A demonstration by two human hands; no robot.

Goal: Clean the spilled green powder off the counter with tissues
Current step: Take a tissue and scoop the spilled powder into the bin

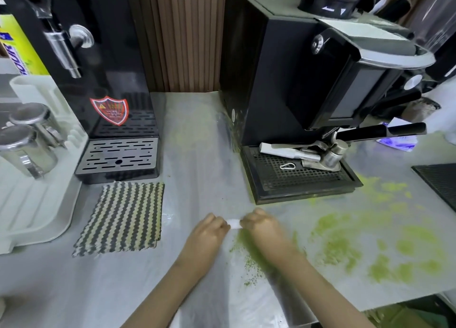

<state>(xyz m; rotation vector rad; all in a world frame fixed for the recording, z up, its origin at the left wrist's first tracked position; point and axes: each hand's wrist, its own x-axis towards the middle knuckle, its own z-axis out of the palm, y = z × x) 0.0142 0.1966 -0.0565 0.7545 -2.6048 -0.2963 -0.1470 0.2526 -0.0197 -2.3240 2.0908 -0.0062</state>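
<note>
Green powder [345, 244] lies scattered over the grey counter [202, 170], thickest at the right front, with a thin trail under my right forearm. My left hand [209, 229] and my right hand [259, 221] meet above the counter's middle. Both pinch a small folded white tissue [234, 223] stretched between their fingertips. Faint green dust also shows farther back between the two machines.
A black espresso machine [308, 100] with a drip tray and portafilter stands at the back right. A black dispenser [98, 81] stands at the back left, a woven mat [123, 216] before it. A white drying rack [37, 199] holds metal cups. A black mat [441, 182] sits far right.
</note>
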